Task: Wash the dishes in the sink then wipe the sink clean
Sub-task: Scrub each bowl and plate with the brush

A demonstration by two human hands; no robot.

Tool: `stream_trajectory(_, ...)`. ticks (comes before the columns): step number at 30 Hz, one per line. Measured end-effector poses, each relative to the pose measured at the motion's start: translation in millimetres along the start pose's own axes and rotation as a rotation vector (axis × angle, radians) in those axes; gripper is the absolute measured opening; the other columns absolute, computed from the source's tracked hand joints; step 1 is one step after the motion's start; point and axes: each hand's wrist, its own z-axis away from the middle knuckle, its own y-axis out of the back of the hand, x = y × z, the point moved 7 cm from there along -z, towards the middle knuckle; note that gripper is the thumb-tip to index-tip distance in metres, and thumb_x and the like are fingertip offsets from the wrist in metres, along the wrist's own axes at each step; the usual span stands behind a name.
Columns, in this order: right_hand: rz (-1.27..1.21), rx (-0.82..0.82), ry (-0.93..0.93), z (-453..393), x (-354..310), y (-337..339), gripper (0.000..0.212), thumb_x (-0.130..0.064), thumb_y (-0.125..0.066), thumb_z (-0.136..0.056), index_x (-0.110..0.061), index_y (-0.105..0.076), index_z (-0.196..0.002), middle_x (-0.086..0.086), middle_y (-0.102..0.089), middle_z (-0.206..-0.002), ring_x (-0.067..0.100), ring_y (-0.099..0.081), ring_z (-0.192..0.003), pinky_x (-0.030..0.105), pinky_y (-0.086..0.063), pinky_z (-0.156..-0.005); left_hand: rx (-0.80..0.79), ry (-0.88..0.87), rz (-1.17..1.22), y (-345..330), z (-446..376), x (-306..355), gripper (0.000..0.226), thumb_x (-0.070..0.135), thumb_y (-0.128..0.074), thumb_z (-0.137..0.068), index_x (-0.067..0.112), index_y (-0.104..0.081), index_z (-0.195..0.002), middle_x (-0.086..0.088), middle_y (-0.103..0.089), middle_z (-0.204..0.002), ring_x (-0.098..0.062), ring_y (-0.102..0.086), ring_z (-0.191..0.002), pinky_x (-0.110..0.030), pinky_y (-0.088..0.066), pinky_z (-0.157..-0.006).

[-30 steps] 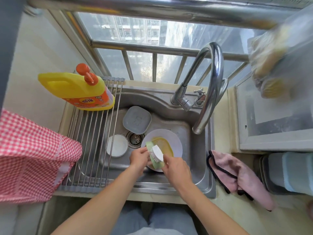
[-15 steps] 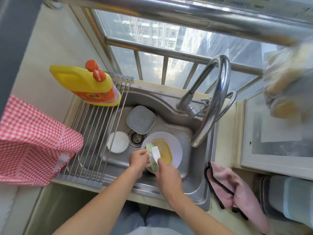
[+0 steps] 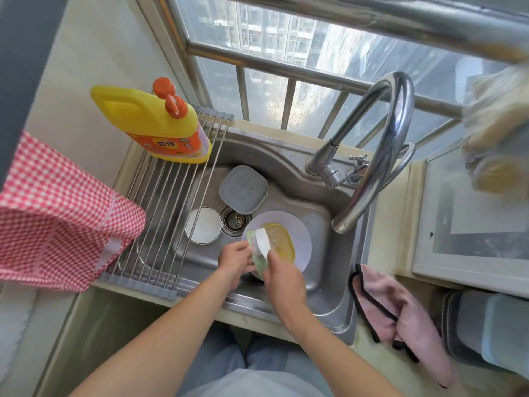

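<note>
Just toward the person from the drain (image 3: 236, 220), the left hand (image 3: 233, 257) pinches a green dish (image 3: 259, 266) while the right hand (image 3: 282, 277) grips a white brush (image 3: 263, 242) against it, over the yellow-smeared plate (image 3: 303, 239); wet fingers could slip, dropping it.

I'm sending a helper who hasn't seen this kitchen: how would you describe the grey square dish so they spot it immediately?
Start at the steel sink under the curved faucet. At the basin's back, just behind the round drain, lies the grey square dish. Its rounded corners and grey colour set it apart from the small round white bowl and the large round white plate nearby.
</note>
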Motion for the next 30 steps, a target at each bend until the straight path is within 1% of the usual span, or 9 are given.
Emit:
stream_trajectory(2, -0.031, 0.023, 0.016, -10.8, -3.9, 1.6, 0.004, -0.018, -0.049, -0.096, -0.021, -0.05, -0.1, 0.013, -0.062, -0.083, 0.038, -0.049, -0.071, 0.036, -0.033, -0.059, -0.039, -0.029, -0.007, -1.3, 3.1, 2.9, 0.022, -0.008, -0.053, -0.098, 0.004, -0.065, -0.11, -0.008, -0.074, -0.08, -0.016, -0.072, -0.062, -0.026, -0.058, -0.054)
stream_trajectory(5, -0.011, 0.027, -0.008, 3.7, 7.3, -2.2, 0.007, -0.018, -0.049, -0.095, -0.022, -0.049, -0.101, 0.013, -0.063, -0.084, 0.041, -0.055, -0.075, 0.038, -0.037, -0.059, -0.055, -0.056, -0.028, 2.1, 4.4, 2.3, 0.029, -0.015, -0.056, -0.092, 0.007, -0.063, -0.108, -0.011, -0.072, -0.092, -0.019, -0.071, -0.074, -0.025, -0.059, -0.058)
stream_trajectory(11, 0.045, 0.015, -0.04, 29.2, 20.2, -8.4, 0.007, -0.017, -0.046, -0.095, -0.023, -0.045, -0.095, 0.011, -0.063, -0.083, 0.04, -0.057, -0.079, 0.039, -0.036, -0.06, -0.036, -0.088, -0.082, 6.4, -1.3, -4.9, 0.039, -0.015, -0.055, -0.09, 0.01, -0.065, -0.117, -0.011, -0.074, -0.102, -0.024, -0.073, -0.089, -0.039, -0.063, -0.074)
stream_trajectory(16, -0.099, 0.132, -0.028, -20.3, 10.1, -0.9, 0.009, -0.021, -0.049, -0.098, -0.018, -0.054, -0.091, 0.001, -0.053, -0.071, 0.032, -0.047, -0.066, 0.035, -0.034, -0.056, -0.021, -0.129, -0.16, 11.4, 3.4, -3.5, 0.033, -0.014, -0.05, -0.094, 0.008, -0.062, -0.114, -0.012, -0.068, -0.09, -0.026, -0.068, -0.084, -0.029, -0.06, -0.061)
stream_trajectory(20, -0.178, 0.155, -0.152, -27.2, 38.3, 5.0, 0.018, -0.022, -0.052, -0.097, -0.026, -0.067, -0.105, 0.006, -0.07, -0.087, 0.033, -0.062, -0.083, 0.038, -0.049, -0.065, 0.031, -0.146, -0.285, 27.6, -4.9, -6.9, 0.033, -0.014, -0.051, -0.089, 0.012, -0.066, -0.103, -0.024, -0.066, -0.096, -0.035, -0.069, -0.092, -0.051, -0.062, -0.076)
stream_trajectory(23, -0.174, 0.059, -0.314, -46.2, 69.8, 1.8, 0.023, -0.022, -0.051, -0.093, -0.03, -0.07, -0.105, 0.01, -0.071, -0.097, 0.037, -0.064, -0.096, 0.037, -0.051, -0.074, 0.058, -0.166, -0.353, 34.8, -6.3, -4.7, 0.032, -0.013, -0.053, -0.09, 0.015, -0.065, -0.096, -0.021, -0.065, -0.094, -0.032, -0.068, -0.087, -0.053, -0.062, -0.075)
stream_trajectory(25, -0.193, 0.003, -0.264, -57.4, 68.6, 3.8, 0.02, -0.026, -0.054, -0.089, -0.032, -0.069, -0.099, 0.005, -0.071, -0.089, 0.032, -0.063, -0.091, 0.035, -0.05, -0.073, 0.059, -0.179, -0.384, 36.7, -8.5, -3.6, 0.032, -0.013, -0.054, -0.089, 0.016, -0.065, -0.095, -0.016, -0.064, -0.09, -0.029, -0.067, -0.084, -0.051, -0.062, -0.074)
stream_trajectory(28, -0.16, -0.046, -0.071, -67.7, 53.9, 10.8, 0.014, -0.034, -0.057, -0.084, -0.034, -0.066, -0.095, -0.002, -0.06, -0.066, 0.021, -0.054, -0.071, 0.034, -0.049, -0.067, 0.062, -0.189, -0.432, 40.2, -12.8, -1.5, 0.031, -0.012, -0.054, -0.088, 0.016, -0.065, -0.093, -0.012, -0.062, -0.085, -0.026, -0.066, -0.081, -0.049, -0.063, -0.073)
stream_trajectory(30, -0.096, -0.067, -0.066, -75.2, 56.0, 11.8, 0.017, -0.039, -0.056, -0.084, -0.034, -0.064, -0.098, -0.003, -0.06, -0.07, 0.02, -0.053, -0.072, 0.034, -0.045, -0.063, 0.051, -0.192, -0.455, 41.5, -15.5, -1.6, 0.03, -0.013, -0.053, -0.089, 0.013, -0.065, -0.096, -0.011, -0.06, -0.084, -0.026, -0.065, -0.082, -0.05, -0.063, -0.074)
